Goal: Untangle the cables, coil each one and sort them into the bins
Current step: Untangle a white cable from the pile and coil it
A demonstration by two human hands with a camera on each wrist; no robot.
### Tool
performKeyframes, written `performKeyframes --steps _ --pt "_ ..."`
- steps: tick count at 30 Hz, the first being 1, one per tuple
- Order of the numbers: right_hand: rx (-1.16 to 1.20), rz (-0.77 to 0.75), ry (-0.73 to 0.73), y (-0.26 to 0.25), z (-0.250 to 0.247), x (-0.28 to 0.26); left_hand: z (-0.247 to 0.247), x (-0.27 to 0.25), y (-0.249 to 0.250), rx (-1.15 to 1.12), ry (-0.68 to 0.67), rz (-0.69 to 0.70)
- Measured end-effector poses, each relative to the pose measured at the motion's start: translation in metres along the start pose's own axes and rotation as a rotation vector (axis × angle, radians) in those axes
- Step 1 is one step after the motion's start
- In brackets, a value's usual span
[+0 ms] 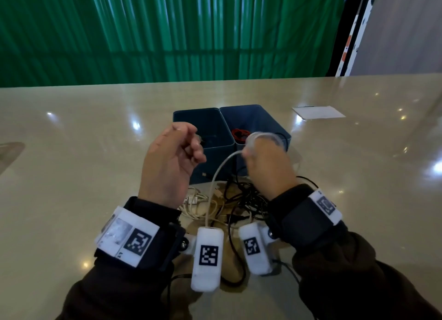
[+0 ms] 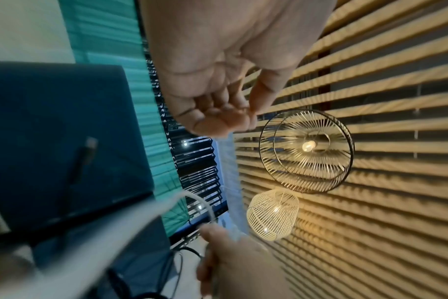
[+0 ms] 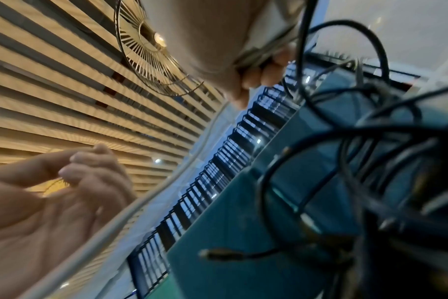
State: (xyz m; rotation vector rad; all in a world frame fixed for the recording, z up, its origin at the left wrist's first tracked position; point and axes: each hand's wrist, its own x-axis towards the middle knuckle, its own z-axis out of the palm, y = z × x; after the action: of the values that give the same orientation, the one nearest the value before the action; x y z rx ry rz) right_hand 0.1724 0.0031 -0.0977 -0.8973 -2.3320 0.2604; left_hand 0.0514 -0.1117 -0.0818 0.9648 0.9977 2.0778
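Looks like a café or lounge-type interior: glossy stone tabletop, slatted wood ceiling with woven pendant lamps (green curtain at 12 o'clock).

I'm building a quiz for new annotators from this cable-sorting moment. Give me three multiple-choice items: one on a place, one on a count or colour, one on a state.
1. Where does the red cable lie?
A. in the right bin
B. in the left bin
C. on the paper sheet

2. How many blue bins stand on the table?
A. one
B. two
C. three

3. What is the right hand doing?
A. lying flat on the table
B. hanging idle
C. gripping the white cable

Key: 1 A, the red cable lies inside the right bin. 2 B, the left bin stands beside it. 3 C, the right hand has its fingers round the white cable.
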Motion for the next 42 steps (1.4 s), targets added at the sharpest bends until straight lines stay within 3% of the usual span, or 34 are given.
performKeyframes --steps 3,6,9,11,16,19,26,33,37,42 --pt "0.104 0.151 0.311 0.018 -0.018 0.005 0.004 -0.003 -0.005 0.278 -0.064 -0.072" --pt "0.188 0.285 0.354 0.032 -0.019 0.007 0.008 -0.006 -0.014 0.570 -0.119 -0.099" --pt "0.205 0.202 0.276 0.029 -0.008 0.005 0.007 -0.006 -0.021 0.823 -0.197 -0.046" --pt "0.354 0.119 0.174 0.020 -0.002 0.001 0.006 -0.006 -0.022 0.905 -0.248 -0.022" --pt "0.786 0.092 -0.315 -0.005 -0.007 -0.012 0.004 -0.004 -0.020 0.866 -0.202 0.155" --pt "0.980 0.069 -0.498 -0.012 -0.006 -0.016 0.003 -0.003 -0.019 0.809 -0.156 0.192" --pt "1.187 0.146 -0.543 -0.009 0.001 -0.016 -0.004 0.001 -0.019 0.896 -0.150 0.191" --pt "1.055 0.152 -0.577 -0.008 -0.002 -0.015 -0.006 0.002 -0.012 0.991 -0.251 0.194" --pt "1.033 0.244 -0.583 -0.006 0.006 -0.015 0.000 -0.003 -0.008 0.830 -0.347 0.143" --pt "1.053 0.216 -0.655 -0.008 0.001 -0.016 -0.002 0.000 -0.009 0.822 -0.209 0.166"
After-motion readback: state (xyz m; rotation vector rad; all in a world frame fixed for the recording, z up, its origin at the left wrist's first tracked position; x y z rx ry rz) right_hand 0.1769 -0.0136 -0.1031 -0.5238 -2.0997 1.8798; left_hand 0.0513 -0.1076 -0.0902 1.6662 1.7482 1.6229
